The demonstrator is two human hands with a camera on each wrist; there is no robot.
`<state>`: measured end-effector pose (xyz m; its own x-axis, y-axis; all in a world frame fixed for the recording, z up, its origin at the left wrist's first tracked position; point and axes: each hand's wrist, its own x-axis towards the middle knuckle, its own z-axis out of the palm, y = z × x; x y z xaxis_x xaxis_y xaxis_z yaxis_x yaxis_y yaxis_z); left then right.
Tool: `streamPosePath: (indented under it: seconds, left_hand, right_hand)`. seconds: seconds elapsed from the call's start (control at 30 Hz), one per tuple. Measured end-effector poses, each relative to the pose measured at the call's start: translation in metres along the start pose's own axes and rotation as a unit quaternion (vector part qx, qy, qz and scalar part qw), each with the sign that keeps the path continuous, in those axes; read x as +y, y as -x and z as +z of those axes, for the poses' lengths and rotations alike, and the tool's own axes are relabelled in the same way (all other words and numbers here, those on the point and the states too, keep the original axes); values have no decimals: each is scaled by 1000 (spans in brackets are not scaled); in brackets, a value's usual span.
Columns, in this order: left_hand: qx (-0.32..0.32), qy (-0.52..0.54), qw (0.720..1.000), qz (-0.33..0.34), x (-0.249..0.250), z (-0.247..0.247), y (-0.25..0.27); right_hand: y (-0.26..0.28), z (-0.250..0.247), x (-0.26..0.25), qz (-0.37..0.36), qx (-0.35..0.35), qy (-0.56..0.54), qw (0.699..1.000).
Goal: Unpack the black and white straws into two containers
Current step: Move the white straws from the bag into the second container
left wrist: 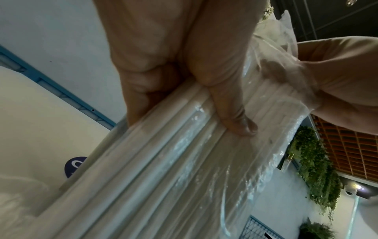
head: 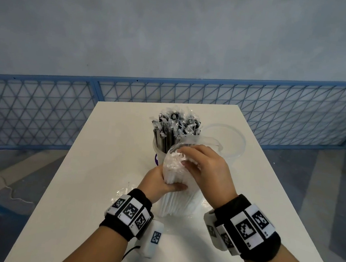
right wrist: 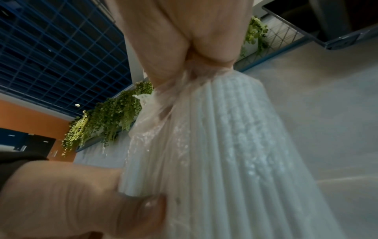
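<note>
The bundle of white straws (head: 171, 202), still in its clear plastic bag (head: 189, 153), stood on end near the middle of the white table (head: 99, 187), its long axis close to upright and its top leaning slightly toward 12 o'clock. The left hand (head: 158, 184) gripped the bundle from 9 o'clock, thumb across the front and fingers curled behind. The right hand (head: 206, 168) came from 3 o'clock, its fingers curled over the top and pinching the gathered bag. Just behind, at 12 o'clock, a container (head: 159, 150) held wrapped black straws (head: 168, 128) standing upright. A second, clear container (head: 230, 142) stood at 1 o'clock, partly hidden by the right hand and the bag. A blue mesh fence (head: 43, 107) ran behind the table.
</note>
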<state>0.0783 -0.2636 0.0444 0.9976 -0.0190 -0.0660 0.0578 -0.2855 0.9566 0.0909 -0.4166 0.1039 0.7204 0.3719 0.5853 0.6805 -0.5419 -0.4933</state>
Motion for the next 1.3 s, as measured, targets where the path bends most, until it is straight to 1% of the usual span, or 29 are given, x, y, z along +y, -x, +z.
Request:
streamPosePath:
  seconds: [0.13, 0.23, 0.3, 0.37, 0.4, 0.47, 0.5, 0.53, 0.6, 0.63, 0.67, 0.73, 0.8, 0.87, 0.93, 1.0, 1.07, 1.13, 1.2, 1.23, 1.3]
  left_hand:
    - [-3, 31, 1000, -2, 5, 0, 5]
    - [-2, 43, 999, 1, 5, 0, 8]
    - [4, 32, 999, -3, 2, -1, 8]
    - [5, 2, 1000, -10, 2, -2, 7]
    - [-8, -12, 1000, -12, 3, -4, 6]
    - [-65, -6, 998, 6, 10, -10, 6]
    - [-84, 17, 996, 22, 17, -15, 6]
    - [-80, 50, 995, 37, 26, -21, 6]
    - [-28, 115, 991, 65, 47, -32, 3]
    - [-2, 125, 989, 78, 59, -37, 2]
    - [21, 102, 990, 100, 67, -41, -2]
    - [43, 8, 988, 148, 81, -44, -8]
    - [65, -61, 980, 176, 89, -41, -13]
    - [97, -95, 973, 187, 91, -38, -20]
    - [135, -116, 967, 181, 88, -37, -27]
    - [171, -121, 964, 167, 84, -37, -33]
    - [187, -109, 964, 153, 84, -35, -33]
    - [176, -79, 971, 139, 86, -32, -32]
    - [141, -37, 981, 127, 89, -30, -31]
    - [114, -22, 985, 125, 90, -31, -31]
    - [39, 8, 991, 127, 92, -37, -28]
  right_hand:
    - [-5, 2, -10, -43, 79, 12, 996]
    - [-6, -1, -14, -67, 106, 11, 992]
    - [-4, 0, -14, -59, 100, -1, 993]
    - [-1, 2, -12, -26, 81, -17, 996]
    - [1, 3, -10, -9, 68, -24, 997]
    - [3, 4, -5, 9, 44, -27, 999]
    - [3, 5, -2, 11, 34, -20, 999]
    - [2, 4, 1, 11, 25, -16, 999]
    - [-1, 4, 4, 11, 8, -21, 1000]
    - [-2, 3, 4, 9, 6, -27, 1000]
    - [-4, 3, 3, 9, 6, -33, 999]
    - [-5, 4, 2, 9, 10, -42, 999]
    - [-5, 5, 1, 14, 8, -44, 999]
    - [-4, 5, 2, 12, -1, -28, 1000]
    - [-4, 3, 3, 3, -24, -5, 1000]
    - [-5, -2, 3, -2, -57, 9, 998]
    - [-7, -9, 3, -1, -103, 31, 994]
    - [-11, -14, 3, -13, -144, 80, 986]
    - [-14, -15, 5, -32, -160, 117, 980]
    - [-15, -16, 7, -35, -161, 114, 980]
    - [-15, -17, 11, -37, -151, 86, 984]
